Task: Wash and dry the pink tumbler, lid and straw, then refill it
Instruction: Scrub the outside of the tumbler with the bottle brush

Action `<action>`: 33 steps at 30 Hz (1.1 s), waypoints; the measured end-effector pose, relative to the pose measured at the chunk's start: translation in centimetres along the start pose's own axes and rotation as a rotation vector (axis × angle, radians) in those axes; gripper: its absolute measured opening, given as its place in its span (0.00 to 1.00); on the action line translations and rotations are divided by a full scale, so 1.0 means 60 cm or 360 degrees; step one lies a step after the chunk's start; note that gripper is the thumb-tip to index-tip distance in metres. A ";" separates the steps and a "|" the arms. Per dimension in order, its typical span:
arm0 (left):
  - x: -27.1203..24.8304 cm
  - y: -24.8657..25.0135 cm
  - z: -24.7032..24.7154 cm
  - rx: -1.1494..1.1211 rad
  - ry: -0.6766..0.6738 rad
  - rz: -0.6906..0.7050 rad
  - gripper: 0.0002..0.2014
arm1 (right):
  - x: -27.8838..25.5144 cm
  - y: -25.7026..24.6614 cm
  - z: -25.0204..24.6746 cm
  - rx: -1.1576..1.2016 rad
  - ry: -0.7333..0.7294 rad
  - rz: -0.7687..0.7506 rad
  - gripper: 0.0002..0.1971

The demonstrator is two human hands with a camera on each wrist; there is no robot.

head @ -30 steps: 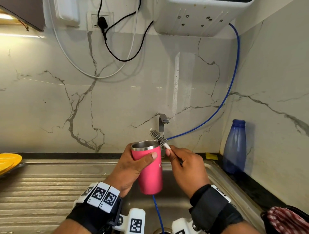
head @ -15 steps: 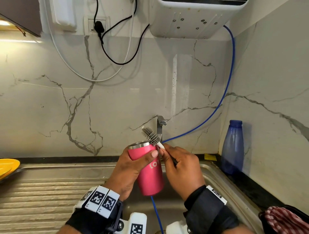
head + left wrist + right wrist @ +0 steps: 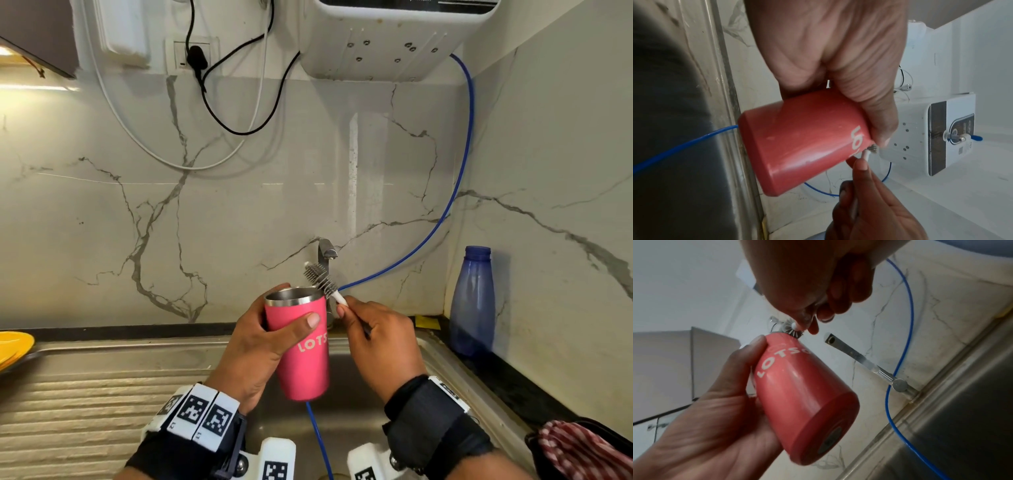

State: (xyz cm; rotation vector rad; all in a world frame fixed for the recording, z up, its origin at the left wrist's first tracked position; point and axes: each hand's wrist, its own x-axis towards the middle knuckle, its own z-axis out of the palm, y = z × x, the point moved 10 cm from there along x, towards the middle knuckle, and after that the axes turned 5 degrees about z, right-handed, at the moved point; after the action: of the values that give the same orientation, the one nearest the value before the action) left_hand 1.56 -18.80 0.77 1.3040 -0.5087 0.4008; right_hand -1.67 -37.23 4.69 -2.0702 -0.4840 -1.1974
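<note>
Now the left hand (image 3: 253,346) held the pink tumbler (image 3: 301,346) over the sink (image 3: 102,387), nearer than before. The right hand (image 3: 380,346) pinched the little brush (image 3: 320,279), now by the rim. Scrubbing inside probably came next.

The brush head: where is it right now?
In the head view the brush head sits outside the pink tumbler, over its right rim just below the tap, pinched by the right hand.
</note>
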 end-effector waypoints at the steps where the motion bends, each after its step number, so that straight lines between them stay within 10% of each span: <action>1: 0.000 -0.001 0.002 -0.0013 0.0003 0.0007 0.38 | 0.001 0.000 -0.004 -0.0002 0.0018 -0.0016 0.14; 11: -0.004 0.010 0.018 -0.0070 -0.0063 0.0011 0.27 | -0.007 -0.021 0.017 -0.0061 -0.0107 -0.0068 0.20; 19: 0.001 -0.006 -0.014 -0.0046 0.0110 -0.0051 0.39 | -0.015 -0.060 0.005 -0.0128 -0.0044 -0.0205 0.17; 33: -0.005 0.013 0.008 -0.0207 0.0076 -0.0098 0.16 | -0.011 -0.051 0.019 0.0110 -0.0167 -0.0055 0.15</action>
State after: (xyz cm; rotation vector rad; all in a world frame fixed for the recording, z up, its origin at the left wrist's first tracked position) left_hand 0.85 -19.08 1.30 1.1792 -0.4464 0.3416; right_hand -3.19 -34.25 4.86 -2.0801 -0.6039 -1.0802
